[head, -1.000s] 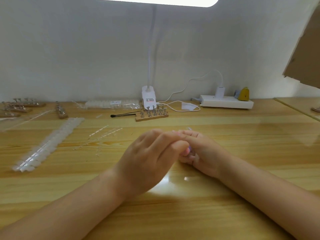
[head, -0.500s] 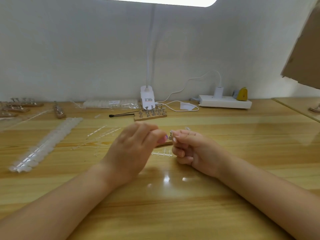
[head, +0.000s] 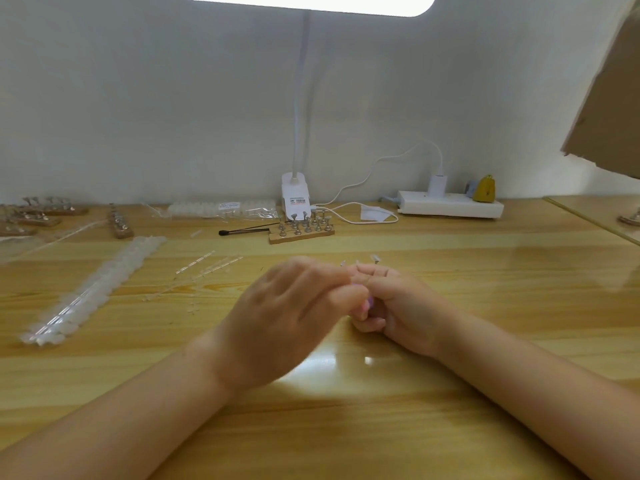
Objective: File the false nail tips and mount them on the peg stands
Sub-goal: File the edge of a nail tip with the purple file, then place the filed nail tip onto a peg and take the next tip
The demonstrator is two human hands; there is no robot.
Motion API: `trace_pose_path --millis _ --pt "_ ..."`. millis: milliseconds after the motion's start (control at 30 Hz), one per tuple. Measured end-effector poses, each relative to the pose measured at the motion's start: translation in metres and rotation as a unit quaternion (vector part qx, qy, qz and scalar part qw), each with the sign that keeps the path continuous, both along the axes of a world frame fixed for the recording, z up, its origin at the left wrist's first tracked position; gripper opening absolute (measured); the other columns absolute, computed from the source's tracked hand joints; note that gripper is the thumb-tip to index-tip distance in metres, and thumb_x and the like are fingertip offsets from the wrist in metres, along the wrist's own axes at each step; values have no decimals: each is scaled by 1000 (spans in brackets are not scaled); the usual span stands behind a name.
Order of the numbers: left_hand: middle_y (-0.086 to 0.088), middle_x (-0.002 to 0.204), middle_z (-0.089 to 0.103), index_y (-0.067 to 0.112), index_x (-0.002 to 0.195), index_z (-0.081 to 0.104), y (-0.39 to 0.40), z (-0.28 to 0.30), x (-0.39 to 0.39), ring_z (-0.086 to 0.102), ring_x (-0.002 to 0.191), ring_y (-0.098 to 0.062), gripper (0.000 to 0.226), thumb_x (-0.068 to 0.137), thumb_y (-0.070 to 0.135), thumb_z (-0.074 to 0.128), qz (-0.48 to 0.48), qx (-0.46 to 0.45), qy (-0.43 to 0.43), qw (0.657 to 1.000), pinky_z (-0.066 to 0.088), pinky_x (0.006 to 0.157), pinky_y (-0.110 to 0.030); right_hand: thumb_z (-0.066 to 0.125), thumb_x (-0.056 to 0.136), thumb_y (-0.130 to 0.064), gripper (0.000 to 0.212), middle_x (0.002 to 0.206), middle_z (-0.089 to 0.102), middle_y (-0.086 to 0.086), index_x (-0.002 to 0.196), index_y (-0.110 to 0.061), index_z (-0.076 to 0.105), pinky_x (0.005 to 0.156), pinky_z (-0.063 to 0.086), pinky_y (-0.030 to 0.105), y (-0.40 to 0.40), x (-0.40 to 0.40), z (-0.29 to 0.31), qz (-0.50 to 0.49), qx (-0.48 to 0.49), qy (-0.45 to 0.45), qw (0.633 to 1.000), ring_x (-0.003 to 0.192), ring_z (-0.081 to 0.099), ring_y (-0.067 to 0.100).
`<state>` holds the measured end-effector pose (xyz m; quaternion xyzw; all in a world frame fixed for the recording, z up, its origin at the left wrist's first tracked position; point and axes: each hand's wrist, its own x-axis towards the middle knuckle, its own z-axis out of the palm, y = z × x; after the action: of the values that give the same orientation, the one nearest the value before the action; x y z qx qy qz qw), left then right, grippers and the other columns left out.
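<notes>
My left hand (head: 294, 317) and my right hand (head: 401, 306) meet at the middle of the wooden table. The right hand's fingers are curled round a small peg stand, which is mostly hidden. Only a few clear nail tips (head: 375, 259) on its pegs poke up above the knuckles. The left hand's thumb and fingers pinch at the right fingertips and cover what they hold. A wooden peg stand (head: 301, 233) with several metal pegs sits farther back. A long row of clear nail tips (head: 93, 289) lies at the left.
Thin clear plastic strips (head: 207, 265) lie left of the hands. A black brush (head: 242, 231), a lamp base (head: 294, 195), a bag of tips (head: 221, 208) and a power strip (head: 450, 206) line the back. More peg stands (head: 41, 216) stand at the far left.
Half a second ago the hands were slightly apart, with a peg visible between them. The left hand has moved right and now covers the right fingertips again.
</notes>
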<state>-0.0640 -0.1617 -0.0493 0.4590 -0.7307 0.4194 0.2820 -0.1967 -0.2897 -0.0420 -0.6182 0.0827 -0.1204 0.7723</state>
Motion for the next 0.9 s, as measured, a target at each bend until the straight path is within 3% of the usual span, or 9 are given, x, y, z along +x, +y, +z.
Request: trace_pose_path --millis 100,200,300,400,467,533,633,767,900 --pt "-4 108 55 14 108 56 1 -1 10 57 89 -23 26 86 5 68 60 43 4 997 48 83 -34 58 91 -26 26 61 39 -2 65 -20 59 42 23 16 -1 -2 2 -4 6 10 1000 53 40 7" --pt "-13 93 62 5 98 67 4 2 31 58 77 -33 18 81 1 71 154 71 100 980 51 70 -41 57 87 -28 26 61 34 -3 62 -20 60 43 22 17 -1 -2 3 -21 12 20 1000 55 40 9" --pt "-10 85 59 6 91 67 3 2 34 53 69 -31 7 84 5 69 241 95 161 952 46 59 -37 59 81 -32 29 61 30 -1 55 -22 60 41 20 17 1 -1 3 -52 10 24 998 52 37 8" --pt "-9 81 59 10 87 67 1 -6 35 53 70 -32 6 83 12 72 314 149 163 923 42 62 -37 62 76 -36 26 63 28 0 55 -21 61 39 21 16 0 1 3 -80 22 27 996 51 36 8" --pt "-8 95 62 12 104 67 2 -9 36 56 85 -31 18 90 23 64 329 178 182 909 43 75 -39 64 74 -37 24 62 28 0 61 -17 60 39 23 16 0 2 2 -87 29 24 995 49 35 8" --pt "-6 109 62 12 121 62 4 -6 33 56 99 -29 36 93 34 57 287 185 220 914 43 85 -41 65 73 -36 24 59 28 -1 65 -14 59 38 24 16 -1 2 1 -90 31 20 995 47 35 7" --pt "2 106 63 15 122 63 5 6 10 58 97 -17 47 91 47 47 131 183 310 924 47 84 -41 63 76 -35 24 52 32 -5 62 -15 60 36 23 15 0 3 0 -87 23 17 996 44 35 6" --pt "6 94 64 20 114 69 3 3 -10 59 88 -10 32 85 33 68 5 187 378 907 49 81 -33 60 78 -36 27 48 43 -11 74 -9 57 37 22 14 2 3 -1 -59 -24 18 998 44 36 5" --pt "10 82 64 22 100 74 4 2 -11 60 79 -9 22 79 29 70 -1 163 417 894 41 75 -16 62 75 -39 36 50 42 -10 85 -5 60 37 24 14 3 4 -2 -52 -53 27 997 45 35 6"
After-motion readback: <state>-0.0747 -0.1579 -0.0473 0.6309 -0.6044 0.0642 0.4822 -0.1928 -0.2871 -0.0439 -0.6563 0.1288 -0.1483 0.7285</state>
